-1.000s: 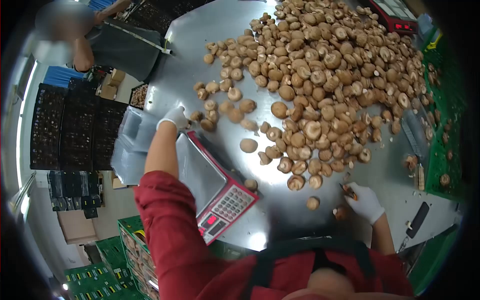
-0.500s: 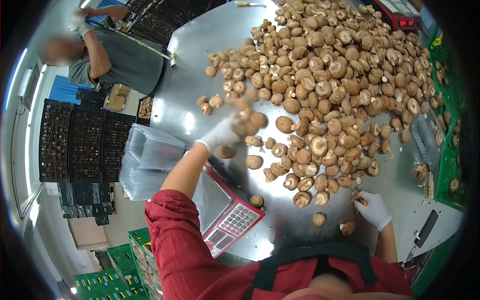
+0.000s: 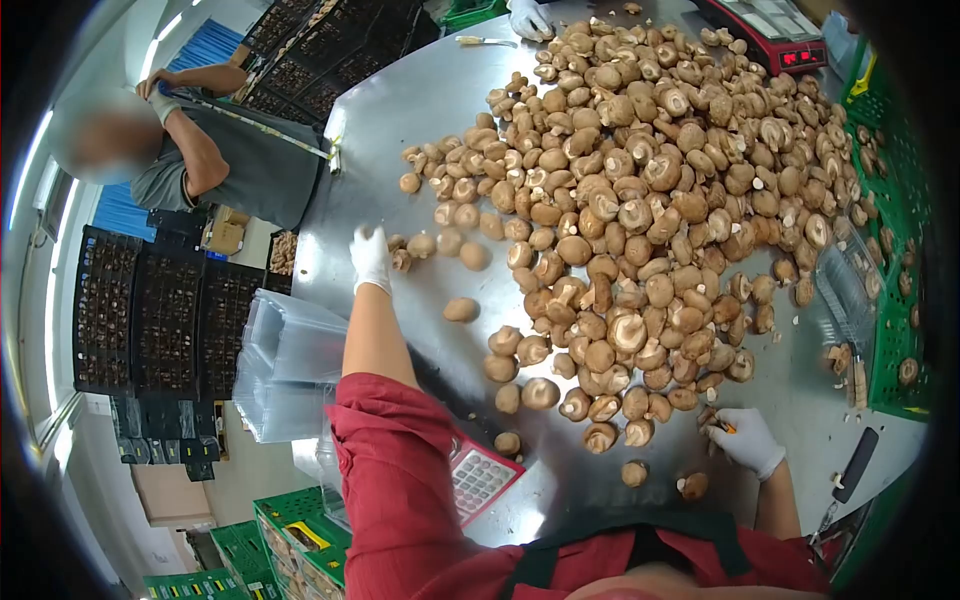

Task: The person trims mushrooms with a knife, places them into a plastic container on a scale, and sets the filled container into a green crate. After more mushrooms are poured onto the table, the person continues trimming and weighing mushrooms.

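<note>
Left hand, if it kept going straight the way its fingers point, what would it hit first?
Probably nothing close: the left hand points away over the bare steel table, toward its edge by the co-worker. The loose mushrooms lie just right of that line, though depth is unclear.

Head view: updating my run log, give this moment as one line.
left hand: at loose mushrooms | right hand: grips orange-tipped tool by pile | scale: partly under left arm
</note>
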Demonstrator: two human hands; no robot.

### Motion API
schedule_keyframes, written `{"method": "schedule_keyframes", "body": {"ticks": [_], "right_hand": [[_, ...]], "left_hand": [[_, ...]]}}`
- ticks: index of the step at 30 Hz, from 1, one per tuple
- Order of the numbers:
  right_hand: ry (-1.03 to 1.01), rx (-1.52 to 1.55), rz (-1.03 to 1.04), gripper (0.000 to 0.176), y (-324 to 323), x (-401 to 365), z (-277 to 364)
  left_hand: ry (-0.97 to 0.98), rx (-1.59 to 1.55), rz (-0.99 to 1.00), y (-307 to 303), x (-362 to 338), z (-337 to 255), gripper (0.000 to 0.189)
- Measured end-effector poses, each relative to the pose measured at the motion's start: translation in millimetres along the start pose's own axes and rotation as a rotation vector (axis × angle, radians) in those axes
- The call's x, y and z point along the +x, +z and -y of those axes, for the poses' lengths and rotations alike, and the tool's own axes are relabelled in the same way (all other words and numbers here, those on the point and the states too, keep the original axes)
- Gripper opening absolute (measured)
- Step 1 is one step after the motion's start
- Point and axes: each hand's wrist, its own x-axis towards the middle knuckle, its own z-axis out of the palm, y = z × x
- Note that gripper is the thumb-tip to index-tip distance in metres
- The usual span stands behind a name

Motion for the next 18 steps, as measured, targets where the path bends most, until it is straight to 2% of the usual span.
{"method": "schedule_keyframes", "body": {"ticks": [1,2,3,5,8,11,14,17,18], "right_hand": [[0.012,0.028,0.016,0.019,-2,1,0],[0.027,0.056,0.035,0.019,-3,1,-1],[0.021,0.051,0.032,0.019,-3,2,-2],[0.011,0.044,0.027,0.019,-3,3,-5],[0.001,0.055,0.016,0.02,-2,1,-7],[0.02,0.086,0.037,0.02,-5,1,-5],[0.043,0.103,0.043,0.021,-5,0,-1],[0.066,0.162,0.062,0.021,-7,0,-3],[0.071,0.182,0.068,0.021,-6,1,-3]], "left_hand": [[-0.177,0.132,-0.053,12,-5,18,0.059],[-0.22,0.145,0.058,23,-15,27,0.072],[-0.049,0.204,-0.204,43,-40,20,0.066],[0.049,-0.337,-0.253,70,-44,23,0.057],[0.006,-0.766,0.007,63,-71,-61,0.052],[0.081,-0.96,0.183,96,-60,-90,0.047],[-0.152,-1.366,0.426,107,-68,-123,0.044],[-0.016,-1.116,0.689,102,-83,-155,0.042],[0.126,-1.063,0.729,102,-88,-161,0.044]]}}
